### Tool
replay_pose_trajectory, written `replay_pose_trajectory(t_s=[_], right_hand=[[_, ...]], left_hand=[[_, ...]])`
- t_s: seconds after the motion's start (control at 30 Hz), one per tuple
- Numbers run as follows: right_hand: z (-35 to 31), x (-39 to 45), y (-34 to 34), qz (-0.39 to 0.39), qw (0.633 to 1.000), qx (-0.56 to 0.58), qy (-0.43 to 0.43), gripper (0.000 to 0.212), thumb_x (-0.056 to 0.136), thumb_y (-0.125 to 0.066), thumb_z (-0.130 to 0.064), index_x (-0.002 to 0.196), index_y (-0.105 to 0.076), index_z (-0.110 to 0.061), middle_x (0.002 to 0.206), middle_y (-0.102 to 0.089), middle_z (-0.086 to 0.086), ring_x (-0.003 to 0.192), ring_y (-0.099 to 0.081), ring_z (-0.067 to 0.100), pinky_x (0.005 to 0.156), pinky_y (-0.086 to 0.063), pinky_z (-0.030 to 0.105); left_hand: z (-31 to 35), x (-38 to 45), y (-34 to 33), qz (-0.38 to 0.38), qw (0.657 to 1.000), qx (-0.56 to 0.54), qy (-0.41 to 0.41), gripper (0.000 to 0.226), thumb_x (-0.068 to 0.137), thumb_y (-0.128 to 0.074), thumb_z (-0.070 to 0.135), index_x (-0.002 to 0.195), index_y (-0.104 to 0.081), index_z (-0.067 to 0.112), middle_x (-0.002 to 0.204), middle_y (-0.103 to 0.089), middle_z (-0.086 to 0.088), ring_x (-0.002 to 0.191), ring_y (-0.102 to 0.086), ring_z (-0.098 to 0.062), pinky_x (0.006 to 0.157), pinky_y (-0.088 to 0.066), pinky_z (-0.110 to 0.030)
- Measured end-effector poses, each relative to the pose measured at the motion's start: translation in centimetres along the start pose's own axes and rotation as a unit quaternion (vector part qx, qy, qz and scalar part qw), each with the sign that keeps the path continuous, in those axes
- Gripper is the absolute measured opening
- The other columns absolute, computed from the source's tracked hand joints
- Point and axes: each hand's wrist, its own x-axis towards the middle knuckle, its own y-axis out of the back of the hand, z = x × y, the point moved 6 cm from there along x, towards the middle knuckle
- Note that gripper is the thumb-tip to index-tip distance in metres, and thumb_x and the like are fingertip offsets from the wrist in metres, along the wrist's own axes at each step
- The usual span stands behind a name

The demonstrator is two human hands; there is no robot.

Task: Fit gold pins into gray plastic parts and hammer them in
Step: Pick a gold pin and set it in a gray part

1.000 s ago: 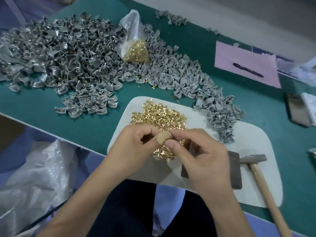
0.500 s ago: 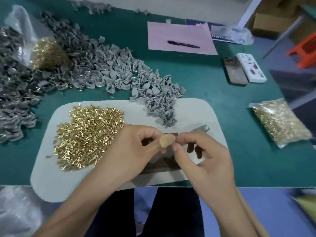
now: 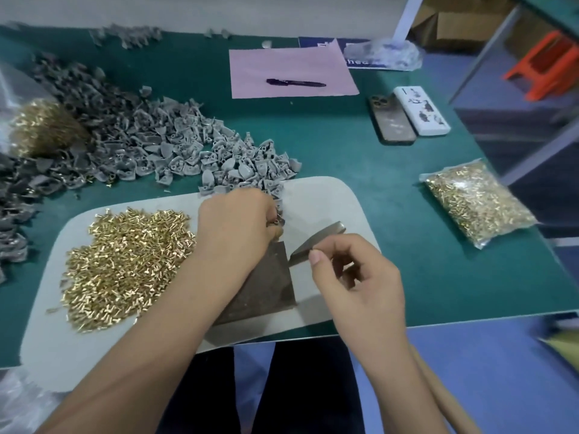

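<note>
The left hand (image 3: 235,223) is curled, knuckles up, at the near tip of the heap of gray plastic parts (image 3: 194,151); a gold pin and a small gray piece show at its fingertips (image 3: 275,219), so the grip appears closed on a part, though the hold itself is mostly hidden. The right hand (image 3: 354,277) is held apart from the left, thumb and forefinger pinched together; whether anything lies in that grip cannot be told. Directly below and between the two grips a dark metal block (image 3: 266,286) lies on the pale mat (image 3: 329,202), with a hammer head (image 3: 316,242) just beyond the right thumb. Loose gold pins (image 3: 125,264) are piled on the mat left of the left grip. A bagged lot of pins (image 3: 476,202) lies on the green bench (image 3: 376,158), well right of the right grip.
</note>
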Motion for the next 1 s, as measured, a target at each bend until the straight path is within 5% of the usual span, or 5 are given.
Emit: replay_pose_trajectory(t_s=[0.23, 0.43, 0.77, 1.0], right_hand=[[-0.3, -0.4, 0.6, 0.008, 1.000, 0.001, 0.004, 0.010, 0.087, -0.069, -0.020, 0.080, -0.068, -0.027, 0.075, -0.064, -0.011, 0.066, -0.051, 0.011, 0.063, -0.039, 0.015], [-0.9, -0.6, -0.3, 0.016, 0.997, -0.056, 0.044, 0.011, 0.084, -0.072, -0.020, 0.078, -0.068, -0.030, 0.080, -0.068, -0.013, 0.083, -0.060, 0.015, 0.072, -0.039, 0.016], [-2.2, -0.7, -6.3, -0.073, 0.971, -0.181, 0.142, 0.005, 0.080, -0.072, -0.032, 0.076, -0.071, -0.031, 0.075, -0.064, -0.015, 0.081, -0.055, 0.017, 0.078, -0.046, 0.044], [-3.5, -0.1, -7.6, -0.130, 0.927, -0.300, 0.183, 0.005, 0.082, -0.067, -0.031, 0.081, -0.071, -0.029, 0.070, -0.059, -0.010, 0.077, -0.052, 0.022, 0.074, -0.046, 0.046]], left_hand=[[0.0, -0.7, 1.0, -0.022, 0.999, -0.029, -0.025, 0.012, 0.091, -0.067, 0.045, 0.097, -0.071, 0.036, 0.102, -0.066, 0.011, 0.096, -0.064, -0.019, 0.068, -0.043, -0.030], [-2.0, -8.1, 4.7, 0.041, 0.989, -0.134, -0.037, 0.012, 0.087, -0.062, 0.050, 0.096, -0.064, 0.042, 0.079, -0.059, 0.026, 0.066, -0.054, -0.008, 0.055, -0.034, -0.025], [-5.2, -11.2, 2.4, 0.052, 0.982, -0.180, -0.023, 0.014, 0.088, -0.062, 0.044, 0.098, -0.070, 0.038, 0.091, -0.059, 0.018, 0.095, -0.057, -0.009, 0.066, -0.050, -0.035], [-6.1, -11.3, 1.4, 0.078, 0.975, -0.210, -0.009, 0.011, 0.084, -0.073, 0.038, 0.095, -0.071, 0.038, 0.089, -0.059, 0.020, 0.095, -0.051, -0.008, 0.061, -0.048, -0.034]])
